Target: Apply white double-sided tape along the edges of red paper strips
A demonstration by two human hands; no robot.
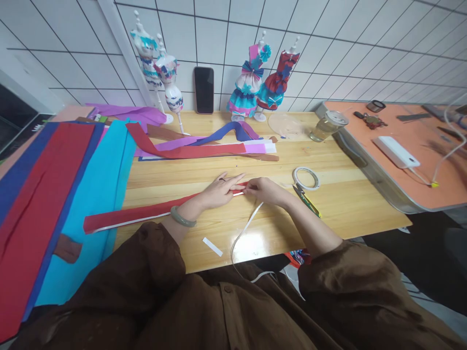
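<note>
A long red crepe-paper strip lies slantwise across the wooden table, with a white tape line along its near edge. My left hand rests on the strip near its right part, fingers stretched out. At that right end my right hand is closed in a pinch on the strip; the fingertips partly hide the spot. From under the right hand a thin white ribbon-like tape curls down over the table edge. A short white piece lies nearby. Right of my hands are a tape roll and yellow-green thread snips.
Colored crepe-paper sheets cover the left side. More strips lie behind my hands. Small dressed mannequins and a phone stand by the tiled wall. A glass of liquid is near the orange side table.
</note>
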